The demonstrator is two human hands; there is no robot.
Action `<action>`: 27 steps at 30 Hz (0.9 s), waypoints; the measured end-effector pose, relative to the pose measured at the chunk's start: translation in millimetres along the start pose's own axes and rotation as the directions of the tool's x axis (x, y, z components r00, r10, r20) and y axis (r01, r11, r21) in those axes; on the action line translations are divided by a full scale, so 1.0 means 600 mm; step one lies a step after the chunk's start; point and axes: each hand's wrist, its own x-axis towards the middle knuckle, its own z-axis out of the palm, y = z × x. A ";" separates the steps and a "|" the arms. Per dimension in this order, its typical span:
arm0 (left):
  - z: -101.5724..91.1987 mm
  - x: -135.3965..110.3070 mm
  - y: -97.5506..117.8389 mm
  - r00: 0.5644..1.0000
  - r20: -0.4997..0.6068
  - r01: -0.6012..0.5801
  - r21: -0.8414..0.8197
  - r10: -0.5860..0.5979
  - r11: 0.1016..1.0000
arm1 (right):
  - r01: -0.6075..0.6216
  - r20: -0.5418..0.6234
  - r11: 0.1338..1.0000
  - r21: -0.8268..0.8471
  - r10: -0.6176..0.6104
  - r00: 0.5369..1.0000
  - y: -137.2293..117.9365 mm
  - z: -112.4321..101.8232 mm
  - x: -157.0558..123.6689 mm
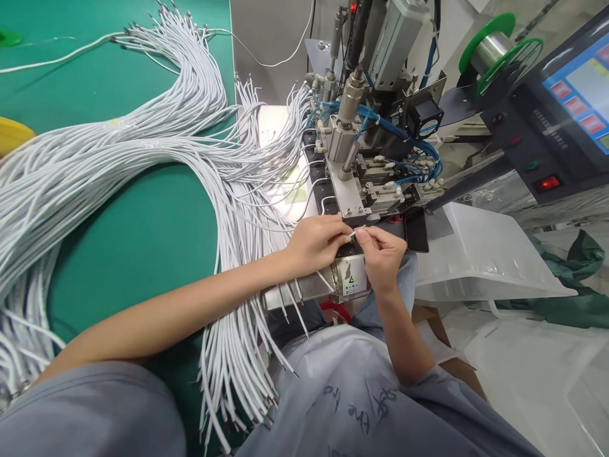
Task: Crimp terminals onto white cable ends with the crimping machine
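Between my two hands, just in front of the machine's metal block, is the stripped end of a white cable (353, 234). My left hand (320, 241) pinches this cable from the left, its fingers closed. On the other side my right hand (381, 251) has thumb and forefinger pressed together at the cable's tip, where thin wire ends show. The fingers partly hide the tip. A large bundle of white cables (238, 254) hangs over the bench edge beneath my left forearm. Several cables lead into the black slotted rail (325, 187) of the machine (345, 152).
A green mat (137, 235) covers the bench at left, with more cable bundles across it. At right stand a control panel with a screen (578, 95), a green-flanged wire spool (492, 54) and a clear plastic bin (495, 254). Blue air hoses (390, 127) run over the machine.
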 end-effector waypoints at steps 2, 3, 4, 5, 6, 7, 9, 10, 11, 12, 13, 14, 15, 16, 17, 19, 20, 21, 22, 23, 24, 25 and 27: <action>0.001 0.000 0.000 1.000 -0.022 -0.008 0.006 0.008 1.000 | 0.035 -0.083 0.999 -0.023 -0.037 0.996 -0.001 0.012 -0.007; 0.001 0.000 0.000 0.999 -0.029 -0.018 0.028 0.019 0.999 | 0.060 -0.108 0.997 -0.055 -0.066 0.992 -0.002 0.015 -0.009; 0.000 0.000 0.000 0.999 -0.032 -0.033 0.068 0.035 0.997 | 0.088 -0.114 0.991 -0.100 -0.099 0.989 -0.002 0.014 -0.009; 0.000 0.000 -0.001 0.998 -0.030 -0.054 0.126 0.058 0.991 | 0.115 -0.099 0.982 -0.148 -0.130 0.987 -0.002 0.011 -0.008; -0.001 0.000 -0.001 0.996 -0.023 -0.080 0.200 0.087 0.977 | 0.136 -0.059 0.972 -0.189 -0.150 0.987 -0.001 0.005 -0.005; -0.002 0.000 -0.001 0.993 -0.007 -0.112 0.280 0.119 0.953 | 0.145 -0.002 0.966 -0.212 -0.149 0.989 0.000 -0.003 0.000; -0.003 -0.001 -0.001 0.983 0.040 -0.179 0.411 0.178 0.894 | 0.117 0.137 0.974 -0.192 -0.091 0.986 0.003 -0.018 0.010; -0.004 -0.001 0.000 0.979 0.063 -0.202 0.444 0.195 0.873 | 0.087 0.198 0.983 -0.163 -0.054 0.979 0.005 -0.024 0.014; -0.003 -0.001 0.001 0.978 0.073 -0.207 0.456 0.195 0.866 | 0.058 0.235 0.989 -0.133 -0.025 0.972 0.007 -0.027 0.017; -0.003 -0.001 0.002 0.981 0.070 -0.192 0.448 0.179 0.873 | 0.040 0.244 0.993 -0.108 -0.012 0.970 0.009 -0.027 0.018; -0.002 -0.002 0.003 0.987 0.057 -0.160 0.426 0.150 0.890 | 0.036 0.225 0.995 -0.089 -0.015 0.974 0.011 -0.024 0.018; 0.000 -0.002 0.004 0.993 0.042 -0.120 0.391 0.113 0.912 | 0.044 0.187 0.996 -0.077 -0.029 0.982 0.013 -0.019 0.016; 0.001 -0.003 0.004 0.997 0.036 -0.083 0.350 0.075 0.933 | 0.058 0.138 0.996 -0.072 -0.047 0.989 0.014 -0.013 0.012; 0.002 -0.004 0.003 0.998 0.039 -0.055 0.310 0.045 0.949 | 0.071 0.094 0.995 -0.074 -0.064 0.994 0.015 -0.008 0.008; 0.003 -0.004 0.002 0.998 0.057 -0.042 0.277 0.027 0.960 | 0.083 0.062 0.993 -0.084 -0.078 0.995 0.016 -0.003 0.003; 0.005 -0.005 0.000 0.992 0.126 -0.053 0.259 0.020 0.965 | 0.109 0.037 0.986 -0.122 -0.105 0.994 0.020 0.001 -0.005; 0.005 -0.006 -0.001 0.983 0.180 -0.077 0.271 0.028 0.959 | 0.121 0.044 0.981 -0.150 -0.115 0.992 0.022 -0.001 -0.007; 0.005 -0.005 -0.002 0.970 0.239 -0.108 0.294 0.037 0.950 | 0.125 0.065 0.976 -0.177 -0.116 0.991 0.026 -0.006 -0.009; 0.005 -0.005 -0.003 0.952 0.305 -0.144 0.318 0.043 0.937 | 0.119 0.093 0.973 -0.199 -0.102 0.990 0.032 -0.013 -0.009; 0.004 -0.004 -0.004 0.930 0.366 -0.178 0.342 0.044 0.923 | 0.096 0.124 0.974 -0.207 -0.072 0.990 0.038 -0.020 -0.008; 0.004 -0.002 -0.004 0.910 0.414 -0.204 0.363 0.039 0.909 | 0.056 0.153 0.978 -0.199 -0.026 0.988 0.046 -0.028 -0.006; 0.004 -0.001 -0.004 0.894 0.447 -0.220 0.380 0.030 0.899 | 0.001 0.175 0.985 -0.175 0.030 0.984 0.054 -0.036 -0.003; 0.005 0.001 -0.005 0.880 0.476 -0.228 0.401 0.011 0.887 | -0.122 0.206 0.988 -0.090 0.138 0.969 0.070 -0.046 0.003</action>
